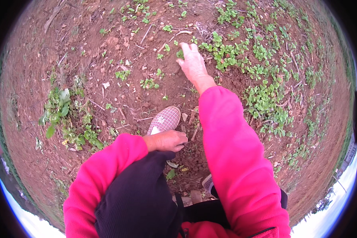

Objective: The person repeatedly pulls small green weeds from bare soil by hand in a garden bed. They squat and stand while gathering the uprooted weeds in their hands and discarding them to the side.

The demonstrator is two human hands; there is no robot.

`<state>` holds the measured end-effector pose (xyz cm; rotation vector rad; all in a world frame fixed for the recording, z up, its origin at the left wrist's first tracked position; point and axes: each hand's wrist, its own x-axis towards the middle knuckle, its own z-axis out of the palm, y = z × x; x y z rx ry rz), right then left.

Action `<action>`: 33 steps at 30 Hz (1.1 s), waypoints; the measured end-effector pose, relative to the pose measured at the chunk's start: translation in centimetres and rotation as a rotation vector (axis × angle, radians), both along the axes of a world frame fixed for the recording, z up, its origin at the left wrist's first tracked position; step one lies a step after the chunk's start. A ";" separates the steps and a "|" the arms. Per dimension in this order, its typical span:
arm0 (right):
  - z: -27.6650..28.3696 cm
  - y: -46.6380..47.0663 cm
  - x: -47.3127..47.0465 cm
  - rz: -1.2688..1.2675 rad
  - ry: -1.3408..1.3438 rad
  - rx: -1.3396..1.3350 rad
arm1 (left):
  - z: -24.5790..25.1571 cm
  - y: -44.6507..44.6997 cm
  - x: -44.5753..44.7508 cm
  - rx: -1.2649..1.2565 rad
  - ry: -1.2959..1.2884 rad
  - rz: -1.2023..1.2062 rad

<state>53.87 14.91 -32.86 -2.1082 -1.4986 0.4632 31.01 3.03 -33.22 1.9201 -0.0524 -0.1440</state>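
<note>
My right hand point(192, 62) reaches out over the reddish-brown soil, with thumb and forefinger on either side of a small green leafy plant point(180, 54). A gap shows between these fingertips; whether they grip the leaves is unclear. To its right grows a dense patch of low green seedlings point(226, 55). My left hand point(169, 140) hangs in front of my bent, dark-trousered knee point(142, 190), its fingers curled. Nothing shows in it, though its palm side is hidden. Just beyond it is my checked cloth shoe point(165, 119).
A heap of uprooted, partly wilted weeds point(62, 113) lies on the left. Small seedlings point(149, 84) dot the soil ahead, among dry sticks point(181, 32) and stones. More low greenery point(267, 101) spreads along the right. My other shoe point(207, 183) is partly hidden under my right arm.
</note>
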 end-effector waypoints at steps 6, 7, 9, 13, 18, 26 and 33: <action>-0.3 2.0 -0.4 0.077 -0.173 -0.206 | -0.1 0.0 -0.1 -0.028 0.026 0.002; 0.1 1.7 -0.2 0.082 -0.112 -0.047 | -0.1 0.0 -0.1 -0.019 0.033 -0.010; 1.0 0.8 -0.2 0.028 0.019 0.042 | -0.1 0.0 -0.1 -0.015 0.030 -0.008; 2.6 -1.2 -1.2 -0.148 0.820 -0.055 | -0.1 -0.1 -0.2 -0.004 0.061 -0.004; 1.2 -1.0 -5.8 0.305 -0.010 -0.278 | -0.2 -0.2 0.0 -0.029 0.048 0.003; 0.4 -0.9 -6.2 0.128 0.337 -0.283 | 0.1 -0.1 0.1 -0.037 0.063 0.006; 1.3 -1.5 -10.4 0.411 0.128 -0.269 | -0.1 -0.4 0.2 -0.126 -0.078 0.109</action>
